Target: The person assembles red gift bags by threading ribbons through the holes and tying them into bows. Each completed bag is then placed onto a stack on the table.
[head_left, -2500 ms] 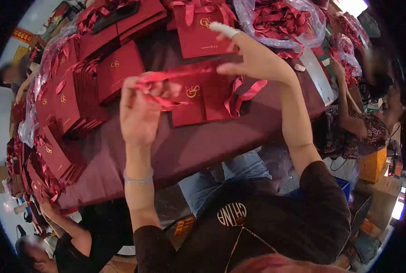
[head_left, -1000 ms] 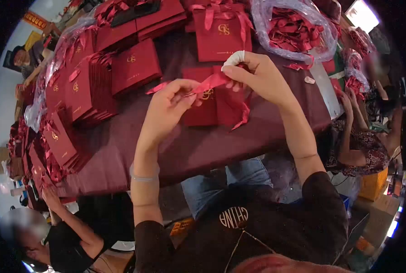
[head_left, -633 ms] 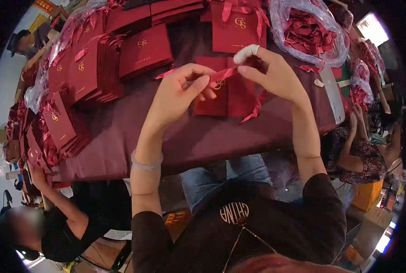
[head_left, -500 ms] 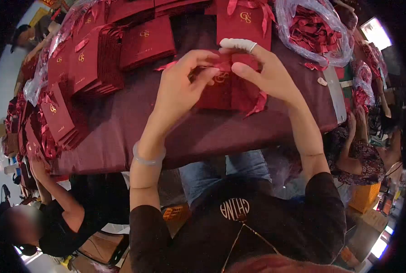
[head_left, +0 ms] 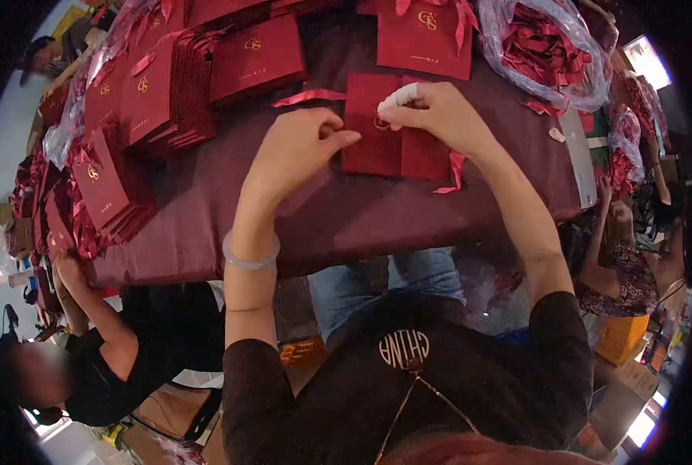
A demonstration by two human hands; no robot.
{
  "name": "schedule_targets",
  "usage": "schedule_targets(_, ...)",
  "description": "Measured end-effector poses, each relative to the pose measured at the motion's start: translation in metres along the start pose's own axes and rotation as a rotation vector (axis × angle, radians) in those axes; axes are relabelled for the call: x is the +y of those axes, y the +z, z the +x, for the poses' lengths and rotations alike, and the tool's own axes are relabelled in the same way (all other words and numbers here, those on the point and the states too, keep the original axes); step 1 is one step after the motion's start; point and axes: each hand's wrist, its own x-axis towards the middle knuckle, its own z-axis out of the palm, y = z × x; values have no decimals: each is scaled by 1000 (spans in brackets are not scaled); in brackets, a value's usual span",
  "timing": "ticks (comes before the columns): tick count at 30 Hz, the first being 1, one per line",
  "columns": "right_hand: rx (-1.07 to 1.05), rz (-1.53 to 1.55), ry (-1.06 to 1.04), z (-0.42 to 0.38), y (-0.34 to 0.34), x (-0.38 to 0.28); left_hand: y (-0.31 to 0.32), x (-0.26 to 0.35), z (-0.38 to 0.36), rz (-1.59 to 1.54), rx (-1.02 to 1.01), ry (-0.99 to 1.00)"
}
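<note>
Two hands are apart above the middle of the frame, the left hand (head_left: 293, 151) curled at the left edge of a flat red bag (head_left: 371, 159) on the table (head_left: 315, 225), the right hand (head_left: 451, 116) bent over its gold logo; whether either pinches anything, I cannot tell. Likely light and stiff but easily creased, the bag is best held by its edges, while the loose ribbon (head_left: 309, 97) looks soft, slippery and suited to a fingertip pinch.

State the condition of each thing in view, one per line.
Middle red bag, lying flat
Left hand, part curled, thumb off fingers
Right hand, bent over that bag, grip unclear
Plastic sack, open, ribbons inside
Left-side bag stack, folded flat
Bracelet, worn
</note>
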Motion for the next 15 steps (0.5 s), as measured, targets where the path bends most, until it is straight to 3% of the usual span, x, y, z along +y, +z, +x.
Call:
schedule_targets(3,-14,27,31,10,3,23,5,3,1,35,-38,-22)
schedule_targets(5,3,32,49,10,0,20,6,4,2,-179,-10,-97)
schedule_targets(7,30,48,232,8,-4,7,8,3,5,-328,-28,-51)
schedule_targets(8,32,53,232,7,-5,7,9,3,5,-479,-41,-12)
schedule_targets(12,80,173,242,4,-6,0,14,1,8,-505,50,101)
schedule_targets(14,88,186,239,-2,-3,-10,14,4,9,-643,51,57)
schedule_targets(15,131,137,110,-5,1,-14,13,6,10,-782,57,14)
